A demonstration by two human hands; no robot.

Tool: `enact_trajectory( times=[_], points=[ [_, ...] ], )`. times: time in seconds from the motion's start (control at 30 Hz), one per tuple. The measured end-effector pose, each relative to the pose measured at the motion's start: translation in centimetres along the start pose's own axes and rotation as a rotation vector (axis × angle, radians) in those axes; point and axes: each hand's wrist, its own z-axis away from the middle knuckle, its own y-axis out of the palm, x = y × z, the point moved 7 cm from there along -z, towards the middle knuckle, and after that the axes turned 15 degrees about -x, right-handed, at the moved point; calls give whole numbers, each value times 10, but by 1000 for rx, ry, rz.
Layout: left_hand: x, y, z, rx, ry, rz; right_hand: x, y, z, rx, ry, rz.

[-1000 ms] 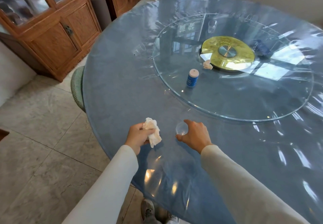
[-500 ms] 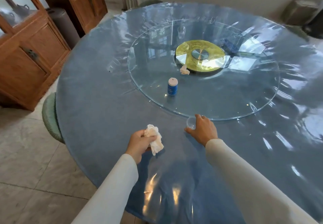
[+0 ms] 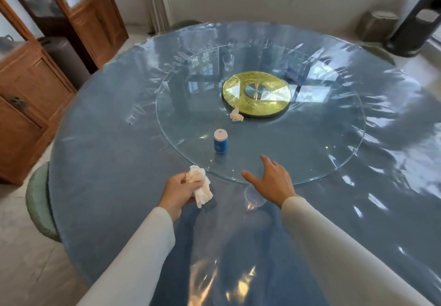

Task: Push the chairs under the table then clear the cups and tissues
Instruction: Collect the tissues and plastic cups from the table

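Note:
My left hand [image 3: 177, 190] is closed around a crumpled white tissue [image 3: 200, 186] above the near part of the round blue table [image 3: 100, 162]. My right hand [image 3: 270, 180] is spread open over the near rim of the glass turntable [image 3: 310, 143]. A clear plastic cup [image 3: 253, 197] stands on the table just below and left of that hand, free of it. A second crumpled tissue [image 3: 236, 115] lies on the turntable beside the gold hub [image 3: 256, 96]. Two more clear cups show: one [image 3: 228, 62] far on the turntable, another [image 3: 134, 116] at the table's left.
A small blue canister with a white lid [image 3: 220, 141] stands on the turntable's near side. A green chair [image 3: 39, 202] is tucked at the table's left edge. Wooden cabinets [image 3: 28, 105] line the left wall. A dark round stand [image 3: 415, 28] is at the far right.
My right hand has let go of the clear cup, which now stands on the table, and has opened and reached forward over the turntable's rim. My left hand still holds the tissue.

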Motion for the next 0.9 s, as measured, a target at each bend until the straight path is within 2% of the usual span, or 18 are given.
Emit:
enact_trajectory(
  times=[0.23,0.5,0.63,0.9],
  points=[
    [-61,21,-74,-67,54,11,15,8,-120,-12,-164,43],
    [-111,47,-168,-138,88,-34,34,65,-234,28,-278,44],
    [-117,66,-193,-141,92,-48,42,88,-267,18,-333,12],
    [-105,93,-207,-120,57,-99,37,113,-287,-3,-384,115]
  ],
)
